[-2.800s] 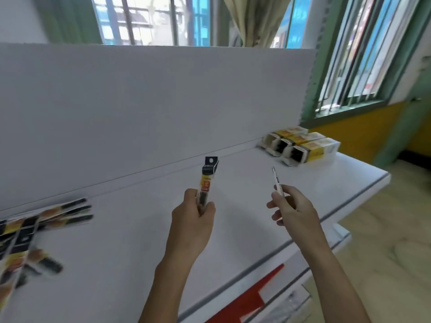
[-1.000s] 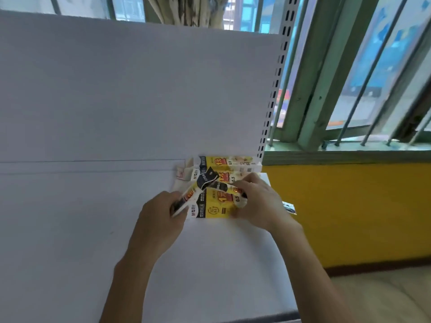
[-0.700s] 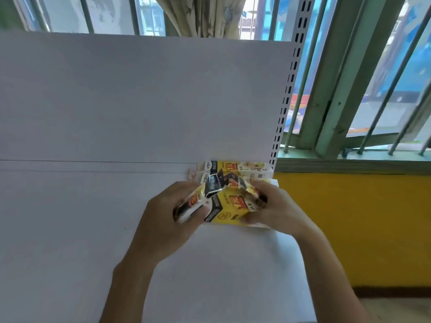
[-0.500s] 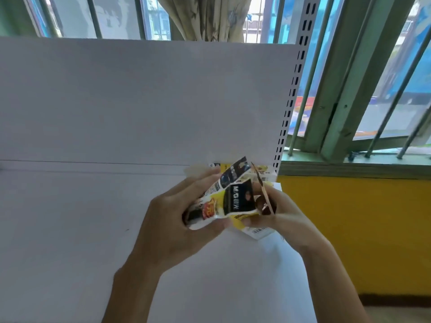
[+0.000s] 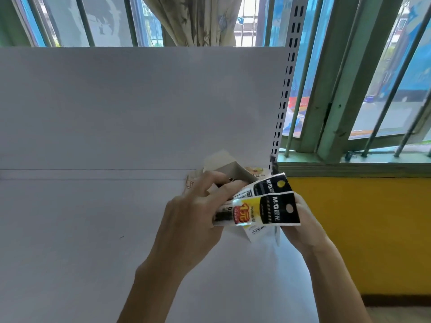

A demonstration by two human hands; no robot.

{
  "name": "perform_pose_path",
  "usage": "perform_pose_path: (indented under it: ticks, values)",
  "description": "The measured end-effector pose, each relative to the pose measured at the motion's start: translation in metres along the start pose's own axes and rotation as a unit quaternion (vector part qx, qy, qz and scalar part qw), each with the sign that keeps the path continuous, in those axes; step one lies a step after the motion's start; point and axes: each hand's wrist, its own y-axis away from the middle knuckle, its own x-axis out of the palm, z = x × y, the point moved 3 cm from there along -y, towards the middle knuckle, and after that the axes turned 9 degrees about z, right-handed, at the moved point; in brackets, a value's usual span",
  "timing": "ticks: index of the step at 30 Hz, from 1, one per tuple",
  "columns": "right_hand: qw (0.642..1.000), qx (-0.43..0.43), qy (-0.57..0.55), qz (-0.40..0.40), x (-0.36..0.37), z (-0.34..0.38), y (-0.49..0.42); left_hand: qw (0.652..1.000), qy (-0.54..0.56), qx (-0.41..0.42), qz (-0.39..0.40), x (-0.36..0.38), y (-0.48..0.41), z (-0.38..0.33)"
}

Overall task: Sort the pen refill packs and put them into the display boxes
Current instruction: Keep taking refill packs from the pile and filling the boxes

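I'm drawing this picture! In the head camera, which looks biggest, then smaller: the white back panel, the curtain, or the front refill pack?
1. White back panel, biggest.
2. Curtain; only part shows.
3. Front refill pack, smallest, though closest to the camera.

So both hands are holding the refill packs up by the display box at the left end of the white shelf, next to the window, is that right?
Not quite: it is the right end. The head view shows the left hand and right hand holding the refill packs by the display box at the right end of the white shelf, next to the window.
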Motion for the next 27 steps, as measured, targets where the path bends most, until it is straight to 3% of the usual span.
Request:
perform_pose_path:
  ticks: [4, 7, 10, 13, 19, 21, 22, 24, 27]
  values:
    - [0.982, -0.065, 0.018, -0.178, -0.003, 0.044, 0.002, 1.000, -0.016, 0.022, -0.001, 0.001, -0.003, -0.006]
    - [0.948, -0.182, 0.138, -0.220, 0.014, 0.090, 0.007, 0.999, -0.011, 0.032, -0.006, 0.003, -0.005, -0.009]
    - [0.926, -0.266, 0.213, -0.166, 0.033, 0.113, 0.011, 0.999, -0.009, 0.037, -0.004, 0.005, -0.006, -0.010]
    - [0.908, -0.279, 0.302, -0.075, 0.043, 0.112, 0.009, 0.999, -0.008, 0.041, 0.000, 0.005, -0.008, -0.010]
    - [0.833, -0.239, 0.497, -0.032, 0.050, 0.112, 0.014, 0.999, 0.006, 0.053, -0.011, 0.002, -0.006, -0.011]
    - [0.823, -0.127, 0.554, -0.004, 0.050, 0.104, 0.006, 0.998, 0.005, 0.054, -0.013, 0.004, -0.005, -0.011]
    - [0.826, -0.065, 0.560, 0.022, 0.049, 0.095, 0.002, 0.999, 0.002, 0.051, -0.013, 0.004, -0.005, -0.011]
    - [0.870, -0.023, 0.489, 0.051, 0.048, 0.083, 0.002, 0.999, 0.001, 0.044, -0.011, 0.004, -0.004, -0.010]
    - [0.930, -0.098, 0.354, -0.014, 0.040, 0.083, 0.010, 0.998, 0.008, 0.055, -0.013, 0.005, -0.003, -0.011]
